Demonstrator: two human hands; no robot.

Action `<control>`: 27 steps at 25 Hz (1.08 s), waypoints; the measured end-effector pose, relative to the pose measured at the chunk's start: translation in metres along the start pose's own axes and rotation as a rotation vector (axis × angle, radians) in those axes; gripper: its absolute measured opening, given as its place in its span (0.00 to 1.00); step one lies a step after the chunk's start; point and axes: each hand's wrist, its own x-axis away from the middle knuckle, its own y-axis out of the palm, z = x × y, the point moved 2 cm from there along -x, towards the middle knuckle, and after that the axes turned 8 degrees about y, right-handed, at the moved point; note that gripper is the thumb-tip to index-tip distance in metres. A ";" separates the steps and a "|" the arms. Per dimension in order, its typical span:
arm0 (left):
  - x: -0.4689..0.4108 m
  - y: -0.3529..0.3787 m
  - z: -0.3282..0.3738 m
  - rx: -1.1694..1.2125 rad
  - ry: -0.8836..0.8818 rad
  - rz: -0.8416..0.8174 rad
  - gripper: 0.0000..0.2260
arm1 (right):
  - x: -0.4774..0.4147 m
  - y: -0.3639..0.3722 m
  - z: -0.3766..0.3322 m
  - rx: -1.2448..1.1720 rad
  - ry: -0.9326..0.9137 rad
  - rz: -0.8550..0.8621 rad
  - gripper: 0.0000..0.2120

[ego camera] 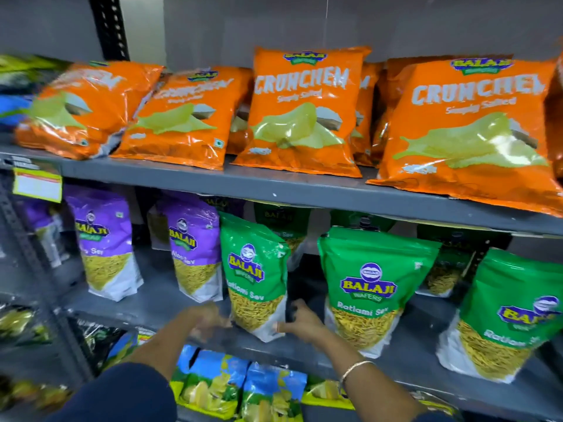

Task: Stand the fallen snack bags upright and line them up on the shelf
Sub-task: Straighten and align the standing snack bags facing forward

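Middle shelf (170, 312): I hold one green bag (256, 278) upright, left hand (207, 319) and right hand (300, 319) clasping its base. Neighbouring bags stand. Top shelf: left orange bags (88, 108) lean, unaligned; work remains.

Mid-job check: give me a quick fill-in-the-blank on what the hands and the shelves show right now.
1. Both hands, left hand and right hand, are at the base of a ____ Ratlami Sev bag.
2. The bags directly left of it are ____ Aloo Sev bags.
3. The shelf above holds ____ Crunchem bags.
4. A thin ____ sits on the right wrist.

Missing words: green; purple; orange; bracelet
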 end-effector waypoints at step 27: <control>-0.050 -0.141 -0.085 0.564 0.401 0.316 0.47 | -0.092 0.124 -0.137 -0.295 0.049 0.121 0.32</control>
